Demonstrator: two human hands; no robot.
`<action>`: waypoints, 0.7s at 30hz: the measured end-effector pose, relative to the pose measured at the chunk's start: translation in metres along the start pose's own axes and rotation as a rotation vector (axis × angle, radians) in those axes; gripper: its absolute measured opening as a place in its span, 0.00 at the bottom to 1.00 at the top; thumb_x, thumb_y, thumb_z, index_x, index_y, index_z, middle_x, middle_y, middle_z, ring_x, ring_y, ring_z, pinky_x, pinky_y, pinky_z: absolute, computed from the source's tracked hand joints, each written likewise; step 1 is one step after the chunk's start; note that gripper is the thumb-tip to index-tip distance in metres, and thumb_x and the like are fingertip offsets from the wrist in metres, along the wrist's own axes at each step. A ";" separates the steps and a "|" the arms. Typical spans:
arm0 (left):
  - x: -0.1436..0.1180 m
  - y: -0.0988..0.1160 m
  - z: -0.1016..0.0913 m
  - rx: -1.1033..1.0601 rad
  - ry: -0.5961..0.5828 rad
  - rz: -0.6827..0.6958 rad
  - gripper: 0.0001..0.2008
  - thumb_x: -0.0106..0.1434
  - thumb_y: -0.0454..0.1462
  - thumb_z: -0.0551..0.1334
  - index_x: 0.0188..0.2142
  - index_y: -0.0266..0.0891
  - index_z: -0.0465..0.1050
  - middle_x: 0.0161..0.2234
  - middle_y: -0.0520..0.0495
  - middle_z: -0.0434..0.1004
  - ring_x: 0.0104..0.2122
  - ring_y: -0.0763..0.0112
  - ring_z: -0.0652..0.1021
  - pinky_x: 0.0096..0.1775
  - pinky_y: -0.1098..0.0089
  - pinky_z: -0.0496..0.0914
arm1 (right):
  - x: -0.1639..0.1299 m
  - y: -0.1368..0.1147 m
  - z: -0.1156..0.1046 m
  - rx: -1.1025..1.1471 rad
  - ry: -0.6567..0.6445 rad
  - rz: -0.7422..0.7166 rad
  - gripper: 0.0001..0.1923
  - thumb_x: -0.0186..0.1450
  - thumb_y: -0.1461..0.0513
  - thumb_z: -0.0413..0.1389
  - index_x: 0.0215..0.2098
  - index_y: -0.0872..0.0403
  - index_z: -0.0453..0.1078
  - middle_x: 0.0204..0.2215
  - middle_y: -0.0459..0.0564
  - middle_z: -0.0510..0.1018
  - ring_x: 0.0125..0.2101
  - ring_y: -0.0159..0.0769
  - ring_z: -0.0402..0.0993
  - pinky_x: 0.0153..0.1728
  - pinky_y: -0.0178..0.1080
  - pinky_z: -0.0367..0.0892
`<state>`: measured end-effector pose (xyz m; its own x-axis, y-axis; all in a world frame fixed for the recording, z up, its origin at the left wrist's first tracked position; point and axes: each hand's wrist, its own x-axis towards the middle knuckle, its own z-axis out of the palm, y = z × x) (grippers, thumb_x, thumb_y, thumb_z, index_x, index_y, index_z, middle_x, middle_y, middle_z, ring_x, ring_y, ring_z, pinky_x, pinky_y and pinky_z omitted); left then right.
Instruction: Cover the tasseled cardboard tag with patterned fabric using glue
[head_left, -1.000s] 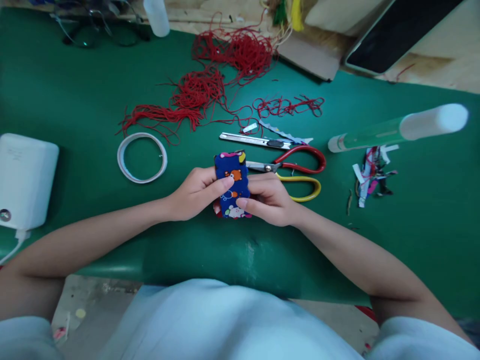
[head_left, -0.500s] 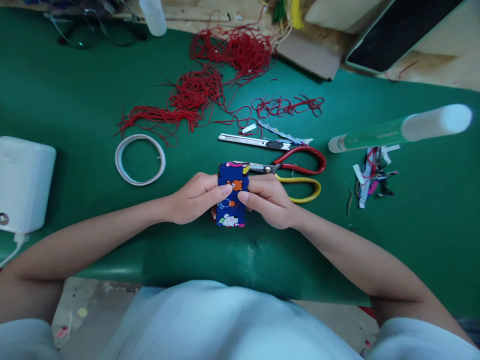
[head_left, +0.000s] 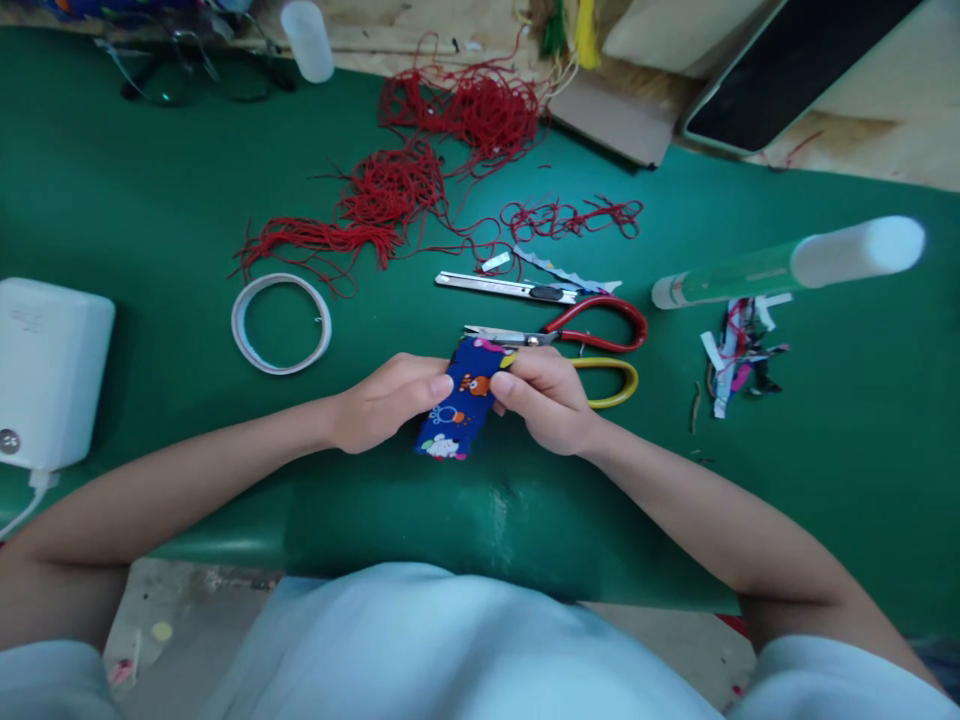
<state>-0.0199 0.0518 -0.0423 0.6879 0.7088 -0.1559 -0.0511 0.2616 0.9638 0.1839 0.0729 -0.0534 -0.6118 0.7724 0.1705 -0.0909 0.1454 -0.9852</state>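
Head view, from the left: a white box point(head_left: 51, 372) sits at the mat's point(head_left: 150, 180) edge, then a ring of white tape point(head_left: 281, 322) and tangled red thread point(head_left: 420, 170). At centre the left hand point(head_left: 382, 400) and right hand point(head_left: 547, 398) both pinch a small blue printed fabric piece point(head_left: 461, 400), fingertips closed on its long edges, just above the mat. It looks light, soft and perhaps padded; the edges seem the best hold. Scissors point(head_left: 585, 345) lie just beyond.
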 end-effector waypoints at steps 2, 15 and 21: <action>0.002 0.003 0.000 -0.137 -0.042 -0.014 0.28 0.67 0.57 0.48 0.33 0.36 0.69 0.35 0.41 0.78 0.39 0.64 0.79 0.40 0.68 0.73 | -0.001 0.004 0.001 0.171 0.020 -0.005 0.19 0.71 0.54 0.50 0.25 0.55 0.66 0.21 0.42 0.69 0.20 0.25 0.64 0.22 0.30 0.61; 0.014 0.000 0.001 -0.550 0.305 -0.078 0.20 0.52 0.37 0.73 0.33 0.38 0.61 0.26 0.58 0.71 0.23 0.81 0.75 0.26 0.79 0.71 | -0.002 0.010 0.007 0.339 0.181 0.102 0.17 0.66 0.48 0.55 0.46 0.49 0.62 0.28 0.41 0.64 0.22 0.25 0.59 0.21 0.30 0.60; 0.014 -0.007 0.008 -0.359 0.498 0.111 0.23 0.51 0.37 0.74 0.37 0.41 0.60 0.26 0.59 0.69 0.24 0.81 0.74 0.25 0.81 0.71 | -0.002 0.012 0.009 -0.098 0.179 -0.053 0.17 0.65 0.50 0.57 0.30 0.53 0.63 0.23 0.42 0.63 0.23 0.27 0.58 0.23 0.33 0.55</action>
<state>-0.0035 0.0547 -0.0495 0.2488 0.9422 -0.2244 -0.4024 0.3113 0.8609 0.1768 0.0680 -0.0660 -0.4578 0.8585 0.2311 -0.0366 0.2415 -0.9697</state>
